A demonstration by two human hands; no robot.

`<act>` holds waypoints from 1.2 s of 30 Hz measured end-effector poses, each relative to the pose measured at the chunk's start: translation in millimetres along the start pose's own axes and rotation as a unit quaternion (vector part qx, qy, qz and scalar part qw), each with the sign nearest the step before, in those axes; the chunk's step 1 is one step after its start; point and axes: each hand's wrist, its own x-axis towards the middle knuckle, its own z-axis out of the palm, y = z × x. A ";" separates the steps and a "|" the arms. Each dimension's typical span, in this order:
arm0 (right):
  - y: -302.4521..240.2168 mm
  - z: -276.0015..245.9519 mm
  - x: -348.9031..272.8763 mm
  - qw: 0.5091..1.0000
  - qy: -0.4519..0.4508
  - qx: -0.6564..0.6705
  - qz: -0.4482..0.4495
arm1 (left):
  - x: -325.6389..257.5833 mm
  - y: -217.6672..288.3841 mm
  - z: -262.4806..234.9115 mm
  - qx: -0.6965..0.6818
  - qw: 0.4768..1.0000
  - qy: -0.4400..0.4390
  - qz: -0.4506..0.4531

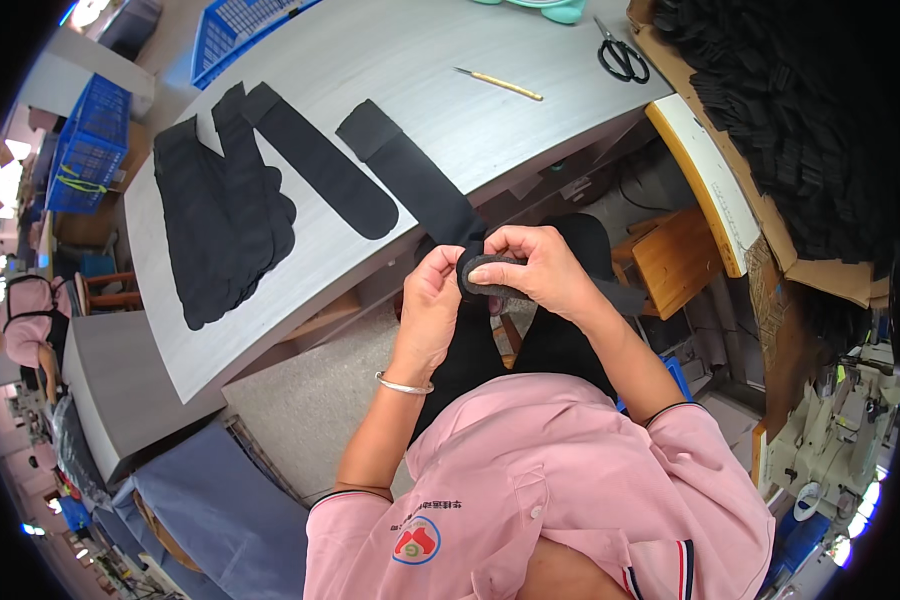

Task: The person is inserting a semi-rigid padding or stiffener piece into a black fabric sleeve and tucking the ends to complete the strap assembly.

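Over the near edge of the grey table (320,40) hangs a black fabric strap (420,185), its squared end lying on the tabletop. My left hand (435,300) pinches the strap's near part between thumb and fingers. Right beside it, my right hand (545,272) is closed on the same part, thumb pressed on a curled dark-grey edge. Fingers hide much of the folded portion. To the left lie another black strap (325,165) with a rounded end and a fanned stack of black straps (215,225).
A slim wooden-handled pointed tool (500,82) and black-handled scissors (622,60) lie farther back. At right, a cardboard box (830,280) holds many black pieces. Blue crates (90,140) stand at far left, near a seated person (35,320). A wooden stool (675,262) is below right.
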 end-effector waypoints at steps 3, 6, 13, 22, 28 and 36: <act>8.6 2.4 1.6 0.999 -0.017 0.044 0.000 | 0.4 -5.1 -5.9 0.059 0.998 -0.004 0.014; 24.4 8.6 5.0 0.997 0.024 0.048 -0.046 | 4.0 -18.6 -10.2 0.172 0.982 0.037 0.073; 28.6 -5.8 8.7 0.997 -0.041 0.058 -0.023 | 9.2 -1.7 -28.8 0.021 0.993 -0.094 -0.072; 32.5 -4.1 13.3 0.999 -0.037 0.036 0.002 | 5.3 0.0 -15.4 0.419 0.899 -0.003 0.125; 36.4 1.8 12.6 1.000 0.007 -0.015 -0.023 | 4.4 -19.4 -12.0 0.416 0.887 0.063 0.192; 51.4 10.0 14.3 0.997 0.041 0.008 -0.068 | 1.6 -21.5 -6.5 0.440 0.877 0.062 0.181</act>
